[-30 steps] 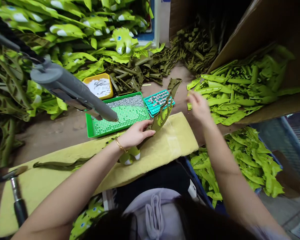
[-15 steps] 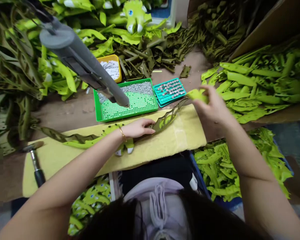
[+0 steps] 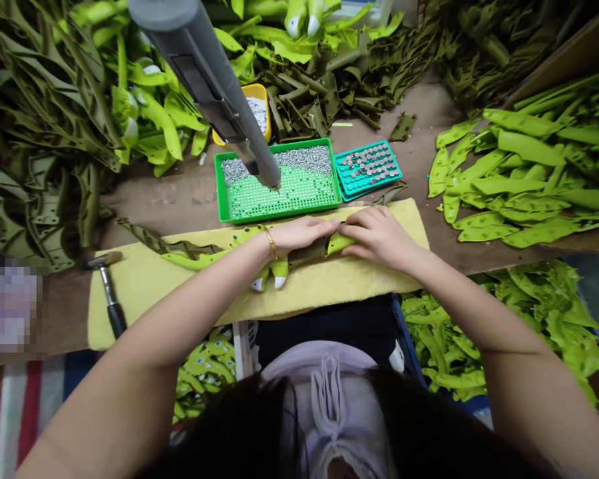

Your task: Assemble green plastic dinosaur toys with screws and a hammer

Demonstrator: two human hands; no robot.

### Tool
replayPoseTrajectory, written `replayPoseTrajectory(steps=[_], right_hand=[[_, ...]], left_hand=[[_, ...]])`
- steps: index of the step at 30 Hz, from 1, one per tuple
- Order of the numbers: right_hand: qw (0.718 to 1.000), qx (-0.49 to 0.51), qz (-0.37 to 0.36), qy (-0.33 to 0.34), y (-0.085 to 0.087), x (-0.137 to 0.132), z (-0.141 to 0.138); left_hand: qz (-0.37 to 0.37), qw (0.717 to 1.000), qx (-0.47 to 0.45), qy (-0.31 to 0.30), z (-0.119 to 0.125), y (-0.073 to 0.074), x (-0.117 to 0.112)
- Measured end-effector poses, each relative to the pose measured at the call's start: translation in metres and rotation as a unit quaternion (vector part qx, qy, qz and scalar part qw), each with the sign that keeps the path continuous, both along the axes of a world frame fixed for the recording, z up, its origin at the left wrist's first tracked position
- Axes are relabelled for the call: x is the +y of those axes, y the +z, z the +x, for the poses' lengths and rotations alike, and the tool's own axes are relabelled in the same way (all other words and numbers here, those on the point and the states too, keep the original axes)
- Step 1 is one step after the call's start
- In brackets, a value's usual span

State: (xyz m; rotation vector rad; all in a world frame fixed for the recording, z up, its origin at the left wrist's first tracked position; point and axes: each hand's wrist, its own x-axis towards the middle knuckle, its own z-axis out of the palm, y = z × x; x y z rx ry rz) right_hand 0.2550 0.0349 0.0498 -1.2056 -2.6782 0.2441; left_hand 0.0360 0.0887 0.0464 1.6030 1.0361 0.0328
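A lime-green plastic toy body (image 3: 197, 261) with white-tipped feet lies on a yellow cloth (image 3: 259, 299), joined to or lying along a dark olive spiny strip (image 3: 177, 245). My left hand (image 3: 303, 238), a bracelet at its wrist, holds the olive strip down near its right part, fingers together. My right hand (image 3: 379, 234) pinches a small lime-green piece (image 3: 338, 243) against that strip, right beside my left fingertips. How the piece meets the strip is partly hidden by my fingers.
A grey machine head (image 3: 219, 93) points down over a green tray (image 3: 220, 193) of small metal parts. Beside it stands a teal tray (image 3: 352, 194) with round pieces. A hammer (image 3: 108, 286) lies on the cloth's left. Lime-green pieces (image 3: 529, 179) heap up at the right.
My right hand has come left and down with the lime-green piece, from above the cloth's right end to the strip by my left hand. The whole view has shifted.
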Motion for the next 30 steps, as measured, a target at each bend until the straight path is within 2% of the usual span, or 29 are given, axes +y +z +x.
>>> replayPoseTrajectory(steps=[4,7,11,13,14,15,17,19,21,23,25,27,30], right_hand=[[0.999,0.041,0.009,-0.017,-0.014,0.002,-0.005],[0.997,0.061,-0.008,-0.036,-0.02,0.0,-0.009],[0.995,0.078,0.001,-0.059,-0.018,-0.009,-0.009],[0.984,0.134,0.014,-0.12,-0.016,-0.016,-0.006],[0.965,0.189,0.011,-0.183,-0.015,-0.019,-0.005],[0.931,0.256,-0.008,-0.258,-0.015,-0.022,-0.004],[0.836,0.388,-0.112,-0.371,-0.016,-0.027,-0.008],[0.749,0.476,-0.26,-0.381,-0.017,-0.029,-0.017],[0.691,0.534,-0.349,-0.34,-0.019,-0.029,-0.029],[0.656,0.581,-0.356,-0.326,-0.021,-0.029,-0.039],[0.636,0.61,-0.339,-0.329,-0.023,-0.03,-0.045],[0.628,0.618,-0.331,-0.339,-0.025,-0.031,-0.045],[0.636,0.594,-0.35,-0.347,-0.025,-0.03,-0.038]], left_hand=[[-0.032,0.997,-0.008,-0.067,-0.002,0.001,0.004],[-0.048,0.996,-0.024,-0.068,0.001,0.001,0.004],[-0.035,0.998,-0.02,-0.057,0.002,0.0,0.003],[-0.036,0.998,-0.034,-0.042,0.0,-0.001,0.001],[-0.031,0.998,-0.042,-0.031,-0.001,-0.001,0.0],[-0.02,0.998,-0.049,-0.019,-0.003,-0.001,-0.002],[0.012,0.998,-0.059,0.004,-0.004,-0.001,-0.006],[0.042,0.997,-0.065,0.019,-0.002,-0.001,-0.01],[0.049,0.995,-0.08,0.035,0.002,0.001,-0.013],[0.042,0.993,-0.101,0.052,0.005,0.002,-0.016],[0.029,0.991,-0.119,0.062,0.006,0.003,-0.018],[0.022,0.99,-0.122,0.062,0.004,0.003,-0.019],[0.023,0.994,-0.097,0.034,-0.001,0.006,-0.016]])
